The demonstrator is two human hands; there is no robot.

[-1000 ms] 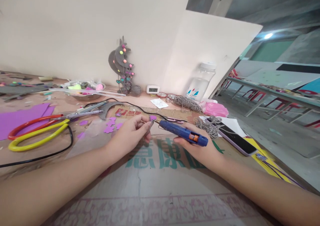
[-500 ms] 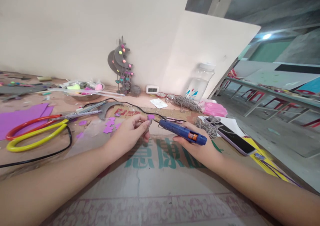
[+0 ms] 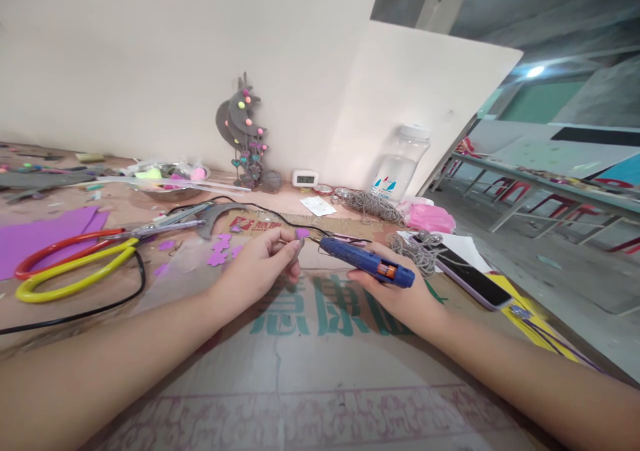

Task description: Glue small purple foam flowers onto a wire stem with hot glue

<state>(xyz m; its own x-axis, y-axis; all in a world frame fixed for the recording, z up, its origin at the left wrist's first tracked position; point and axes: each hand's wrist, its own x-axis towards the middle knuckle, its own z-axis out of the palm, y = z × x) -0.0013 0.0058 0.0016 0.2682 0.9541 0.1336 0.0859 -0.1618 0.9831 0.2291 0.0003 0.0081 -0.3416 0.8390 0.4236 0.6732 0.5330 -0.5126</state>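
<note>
- cardboard (image 3: 235,361) lies below
- your left hand (image 3: 270,258) pinches a purple piece (image 3: 302,233); hold it steady
- your right hand (image 3: 403,304) grips the glue gun (image 3: 355,255), nozzle (image 3: 313,240) beside the piece; squeeze gently

A lamp (image 3: 535,71) glares against the dim right background.

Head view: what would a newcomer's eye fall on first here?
Most likely the blue glue gun near the middle, held in the right hand, its tip pointing toward a small purple piece at the fingertips of the left hand. Next, perhaps, the big scissors with red and yellow handles at the left, then the grey moon ornament dotted with bright balls against the pale wall.
</note>
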